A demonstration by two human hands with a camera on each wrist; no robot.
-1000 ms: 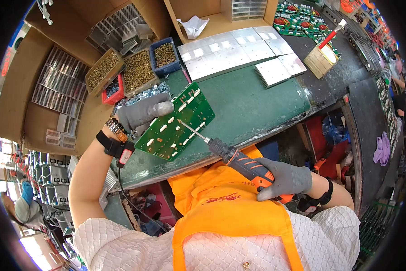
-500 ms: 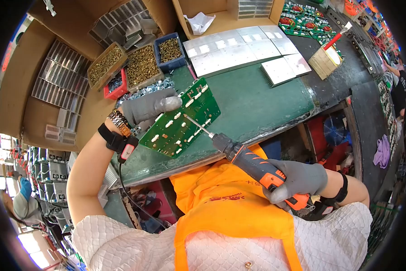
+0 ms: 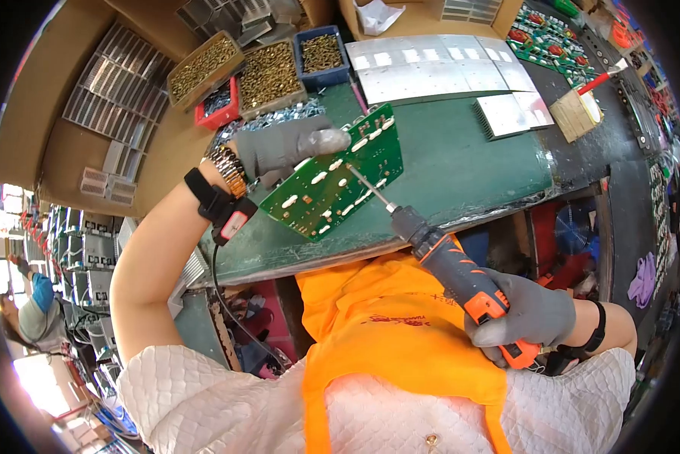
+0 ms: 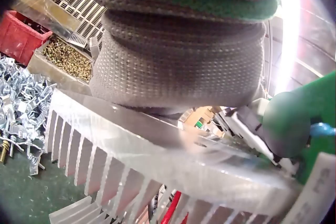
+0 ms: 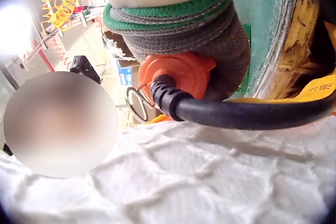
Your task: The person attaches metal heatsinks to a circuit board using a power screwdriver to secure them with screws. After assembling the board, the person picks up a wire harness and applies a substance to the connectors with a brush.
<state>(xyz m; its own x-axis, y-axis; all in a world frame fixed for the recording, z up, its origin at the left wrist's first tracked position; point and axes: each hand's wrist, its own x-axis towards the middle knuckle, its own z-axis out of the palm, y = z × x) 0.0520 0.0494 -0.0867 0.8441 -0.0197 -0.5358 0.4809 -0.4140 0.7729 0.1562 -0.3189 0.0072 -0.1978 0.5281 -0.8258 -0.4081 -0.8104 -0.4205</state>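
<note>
In the head view, my gloved left hand (image 3: 287, 147) grips a green circuit board (image 3: 328, 198) by its far left edge, thumb on the upper face. White blobs and small parts dot that face. The board is held tilted over the bench. A finned metal heat sink (image 4: 157, 150) runs beneath the left hand in the left wrist view. My gloved right hand (image 3: 533, 310) holds a black and orange electric screwdriver (image 3: 457, 276) near the apron. Its long bit ends at the board's middle. In the right wrist view, a black cord (image 5: 252, 116) leaves the screwdriver's orange end.
Beyond the board stand a brass screw bin (image 3: 268, 76), a blue bin (image 3: 321, 57) and a red bin (image 3: 220, 106), with loose metal clips (image 3: 279, 113) before them. Flat heat sinks (image 3: 431, 68) line the back. A wooden holder (image 3: 574, 117) with a red-handled brush stands right.
The head view has shifted, so bench and board appear further right and higher. My right hand has drawn back rightward, turning the screwdriver steeper, while its bit tip stays at the board's middle.
</note>
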